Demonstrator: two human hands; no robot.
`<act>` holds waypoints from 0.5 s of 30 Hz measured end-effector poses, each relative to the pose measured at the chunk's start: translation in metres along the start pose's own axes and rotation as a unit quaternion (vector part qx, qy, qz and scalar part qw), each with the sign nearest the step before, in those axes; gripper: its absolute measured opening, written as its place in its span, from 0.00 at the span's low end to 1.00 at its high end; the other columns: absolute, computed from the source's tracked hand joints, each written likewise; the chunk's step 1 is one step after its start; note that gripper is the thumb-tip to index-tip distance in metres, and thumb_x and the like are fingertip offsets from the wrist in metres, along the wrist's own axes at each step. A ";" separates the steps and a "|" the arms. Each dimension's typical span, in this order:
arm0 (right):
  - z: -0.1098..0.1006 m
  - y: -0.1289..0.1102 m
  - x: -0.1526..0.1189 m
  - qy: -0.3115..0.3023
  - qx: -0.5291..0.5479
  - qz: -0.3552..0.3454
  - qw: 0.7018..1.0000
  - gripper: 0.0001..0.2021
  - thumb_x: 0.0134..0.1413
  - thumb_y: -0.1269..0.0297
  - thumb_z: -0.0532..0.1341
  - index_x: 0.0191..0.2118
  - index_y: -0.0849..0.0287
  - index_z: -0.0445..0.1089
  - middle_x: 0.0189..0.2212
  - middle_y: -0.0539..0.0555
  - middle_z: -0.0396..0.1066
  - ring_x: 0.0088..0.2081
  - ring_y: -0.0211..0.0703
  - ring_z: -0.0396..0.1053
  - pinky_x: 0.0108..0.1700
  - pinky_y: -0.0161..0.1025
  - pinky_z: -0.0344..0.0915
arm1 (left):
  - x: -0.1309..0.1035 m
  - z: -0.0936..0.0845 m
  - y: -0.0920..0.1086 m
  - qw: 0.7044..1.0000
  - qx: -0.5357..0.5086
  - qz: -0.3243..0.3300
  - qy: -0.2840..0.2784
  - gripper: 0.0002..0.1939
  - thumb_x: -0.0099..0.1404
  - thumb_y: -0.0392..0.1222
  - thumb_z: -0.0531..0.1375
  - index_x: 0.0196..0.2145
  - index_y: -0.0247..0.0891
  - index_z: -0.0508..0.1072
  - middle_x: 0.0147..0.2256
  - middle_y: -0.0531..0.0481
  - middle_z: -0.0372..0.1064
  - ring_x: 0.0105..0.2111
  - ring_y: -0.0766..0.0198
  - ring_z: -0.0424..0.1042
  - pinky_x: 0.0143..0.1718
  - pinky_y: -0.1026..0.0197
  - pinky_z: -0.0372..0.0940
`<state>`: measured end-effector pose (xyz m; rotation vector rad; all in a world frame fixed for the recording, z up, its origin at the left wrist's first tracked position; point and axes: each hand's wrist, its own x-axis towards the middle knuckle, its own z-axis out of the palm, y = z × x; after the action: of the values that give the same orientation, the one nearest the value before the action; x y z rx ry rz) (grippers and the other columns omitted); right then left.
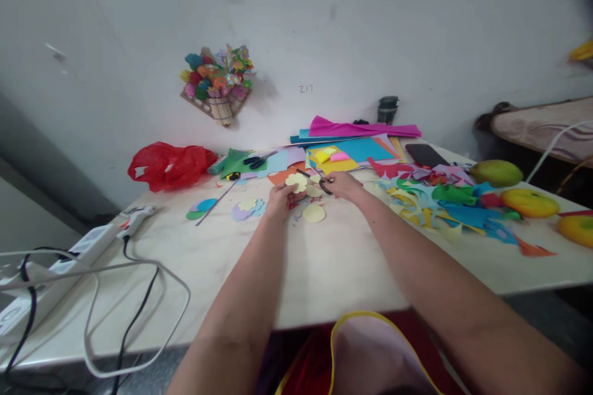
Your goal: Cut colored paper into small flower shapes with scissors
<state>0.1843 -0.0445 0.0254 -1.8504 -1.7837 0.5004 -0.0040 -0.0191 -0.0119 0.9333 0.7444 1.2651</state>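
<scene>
Near the middle of the table, my left hand (278, 200) is closed on a pale yellow scalloped paper piece (297, 182). To its right, my right hand (343, 186) grips the handles of dark scissors (326, 184), whose blades point up and left toward the paper. A pale yellow paper circle (314, 213) lies just below the hands, with small scraps around it. Left of my left hand rest scalloped cut-outs (249, 208) in lilac, blue and pale yellow. Farther left are blue and green paper circles (206, 205).
A red plastic bag (171, 165), another pair of scissors (257, 161) and coloured sheets (361, 150) lie toward the wall. Paper scraps (430, 200), a phone (425, 155) and fruit (529, 202) are on the right. A power strip (88, 245) with cables occupies the left edge.
</scene>
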 end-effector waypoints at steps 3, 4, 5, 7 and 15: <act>-0.005 -0.002 0.010 0.033 -0.022 0.004 0.999 0.18 0.46 0.53 0.64 0.42 0.55 0.76 0.32 0.52 0.77 0.30 0.43 0.72 0.30 0.35 0.62 | 0.001 0.000 0.000 1.000 -0.017 0.007 0.002 0.08 0.48 0.31 0.63 0.30 0.30 0.74 0.28 0.42 0.76 0.29 0.56 0.77 0.45 0.47 0.71; -0.007 -0.003 0.013 0.051 -0.040 0.001 0.998 0.17 0.47 0.54 0.64 0.42 0.55 0.77 0.34 0.53 0.77 0.34 0.46 0.73 0.32 0.36 0.63 | 0.001 0.000 0.000 1.000 -0.025 0.013 0.002 0.08 0.47 0.31 0.63 0.29 0.30 0.74 0.29 0.42 0.76 0.30 0.56 0.77 0.45 0.46 0.72; -0.007 -0.003 0.015 0.067 -0.053 -0.009 0.996 0.16 0.48 0.56 0.63 0.42 0.55 0.77 0.36 0.54 0.77 0.37 0.48 0.73 0.34 0.37 0.64 | 0.001 0.000 0.000 0.999 -0.032 0.018 0.002 0.08 0.47 0.31 0.63 0.29 0.30 0.74 0.29 0.42 0.76 0.31 0.56 0.77 0.45 0.46 0.72; -0.006 0.000 0.019 0.090 -0.056 -0.030 0.994 0.14 0.48 0.59 0.63 0.42 0.55 0.76 0.39 0.55 0.77 0.42 0.50 0.72 0.38 0.38 0.65 | 0.000 0.001 0.001 0.999 -0.037 0.025 0.000 0.09 0.46 0.31 0.63 0.29 0.30 0.74 0.29 0.42 0.76 0.33 0.55 0.76 0.44 0.46 0.72; 0.028 0.017 0.019 0.035 0.329 0.000 0.944 0.18 0.45 0.63 0.67 0.45 0.60 0.70 0.28 0.52 0.74 0.28 0.39 0.72 0.30 0.35 0.68 | -0.003 0.004 0.001 0.999 0.022 0.012 -0.027 0.13 0.43 0.34 0.66 0.30 0.31 0.75 0.30 0.43 0.76 0.32 0.55 0.76 0.40 0.49 0.72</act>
<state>0.1820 -0.0228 -0.0056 -1.3730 -1.3363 0.8906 -0.0016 -0.0230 -0.0099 1.0104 0.7230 1.2448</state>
